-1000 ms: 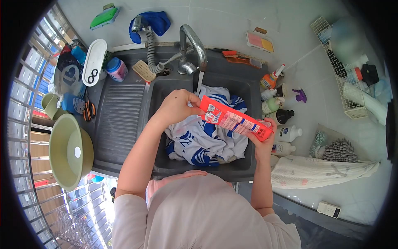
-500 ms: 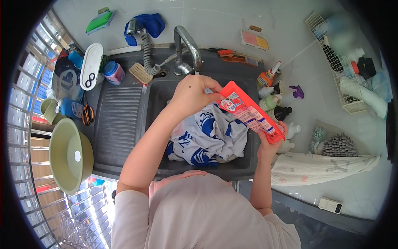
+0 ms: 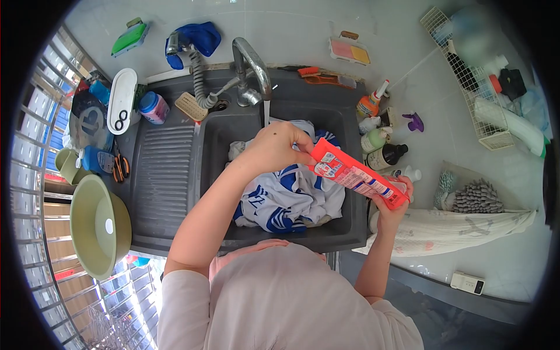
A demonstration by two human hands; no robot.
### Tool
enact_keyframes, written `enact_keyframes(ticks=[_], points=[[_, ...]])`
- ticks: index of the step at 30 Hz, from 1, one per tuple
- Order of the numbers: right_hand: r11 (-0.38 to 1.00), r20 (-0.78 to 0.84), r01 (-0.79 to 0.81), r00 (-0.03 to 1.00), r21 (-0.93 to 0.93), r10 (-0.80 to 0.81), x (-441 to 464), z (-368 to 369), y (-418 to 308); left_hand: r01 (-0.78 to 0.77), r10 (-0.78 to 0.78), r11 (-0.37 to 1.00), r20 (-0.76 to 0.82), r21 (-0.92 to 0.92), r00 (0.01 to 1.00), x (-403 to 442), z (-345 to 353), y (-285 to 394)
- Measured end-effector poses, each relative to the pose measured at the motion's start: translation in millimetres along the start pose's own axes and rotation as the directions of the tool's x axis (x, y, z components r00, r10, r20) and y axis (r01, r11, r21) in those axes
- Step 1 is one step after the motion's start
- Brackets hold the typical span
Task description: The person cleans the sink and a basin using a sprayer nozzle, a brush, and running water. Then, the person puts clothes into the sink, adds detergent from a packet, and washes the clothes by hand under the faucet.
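A flat red packet (image 3: 359,178) with printed labels is held slantwise over the right part of the sink (image 3: 350,228). My left hand (image 3: 279,147) pinches its upper left end between thumb and fingers. Around its lower right end my right hand (image 3: 394,201) is closed. Below the packet, white and blue clothes (image 3: 280,201) lie bunched in the basin. The metal faucet (image 3: 256,61) stands behind my left hand, and a stream of water runs from its spout.
Ribbed drainboard (image 3: 163,169) at left, with orange-handled pliers (image 3: 121,168) and a green basin (image 3: 100,227) beyond it. Several bottles, including a dark one (image 3: 388,156), line the sink's right side. A wire rack (image 3: 466,81) hangs at upper right.
Both hands and the red packet have moved right across the sink. The packet rose and tilted more steeply, then came lower and flatter. The view has shifted slightly.
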State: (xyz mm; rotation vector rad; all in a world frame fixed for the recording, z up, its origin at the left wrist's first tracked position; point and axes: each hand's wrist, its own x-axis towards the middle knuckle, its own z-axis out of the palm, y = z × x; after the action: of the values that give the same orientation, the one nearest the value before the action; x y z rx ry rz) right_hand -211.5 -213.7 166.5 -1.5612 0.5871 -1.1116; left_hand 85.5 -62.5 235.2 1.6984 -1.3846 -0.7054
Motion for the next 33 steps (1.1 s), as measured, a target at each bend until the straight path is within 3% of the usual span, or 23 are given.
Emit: enact_keyframes(ticks=[7,13,16,18,19,21,22,24,26,28,29,30,32,33], points=[[1.000,-0.010,-0.018,1.000,0.003,0.018,-0.3,-7.2,-8.9,-0.015,0.015,1.000,0.043,0.001,0.999,5.8,6.2,2.0],[0.999,-0.035,-0.009,0.999,0.035,0.010,-1.6,-1.5,-6.5,-0.060,0.060,0.998,-0.024,-0.017,0.998,6.7,8.5,6.2],[0.992,-0.071,-0.056,0.995,0.115,0.065,-9.3,15.3,3.7,-0.096,0.090,0.993,-0.092,-0.067,0.992,1.8,3.1,7.8],[0.906,-0.030,-0.292,0.948,0.308,0.315,-17.6,28.8,16.9,-0.007,0.008,1.000,-0.124,0.010,0.992,-4.4,-6.8,21.0],[0.906,-0.027,-0.291,0.949,0.309,0.314,-21.4,35.8,24.2,-0.007,0.008,1.000,-0.126,0.012,0.992,-6.8,-8.6,21.0],[0.802,0.126,-0.483,0.873,0.351,0.470,-28.5,50.2,38.7,-0.057,0.074,0.993,-0.164,0.105,0.984,-12.6,-13.0,20.8],[0.799,0.134,-0.484,0.873,0.356,0.469,-32.6,57.1,44.4,-0.052,0.071,0.992,-0.168,0.113,0.983,-15.3,-14.0,20.0],[0.664,0.271,-0.688,0.725,0.293,0.633,-44.4,72.8,53.1,-0.130,0.188,0.949,-0.185,0.287,0.965,-22.4,-15.6,16.2],[0.617,0.345,-0.724,0.689,0.308,0.637,-56.1,86.4,58.3,-0.128,0.196,0.932,-0.173,0.339,0.965,-32.1,-17.5,16.6],[0.524,0.521,-0.844,0.501,0.117,0.691,-64.5,90.7,71.5,-0.120,0.197,0.912,-0.162,0.393,0.967,-45.6,-19.1,14.4],[0.522,0.538,-0.853,0.443,0.008,0.717,-68.0,94.2,75.7,-0.137,0.213,0.905,-0.150,0.403,0.966,-52.8,-18.9,12.2],[0.516,0.559,-0.857,0.434,0.013,0.707,-70.5,94.5,78.1,-0.157,0.230,0.898,-0.136,0.411,0.964,-61.1,-20.8,11.3],[0.536,0.583,-0.836,0.381,-0.114,0.718,-70.1,93.3,71.5,-0.090,0.158,0.882,-0.109,0.463,0.981,-79.7,-30.2,11.9],[0.574,0.576,-0.807,0.404,-0.143,0.711,-70.3,90.1,71.9,-0.037,0.114,0.862,-0.123,0.505,0.986,-90.5,-37.2,8.4]])
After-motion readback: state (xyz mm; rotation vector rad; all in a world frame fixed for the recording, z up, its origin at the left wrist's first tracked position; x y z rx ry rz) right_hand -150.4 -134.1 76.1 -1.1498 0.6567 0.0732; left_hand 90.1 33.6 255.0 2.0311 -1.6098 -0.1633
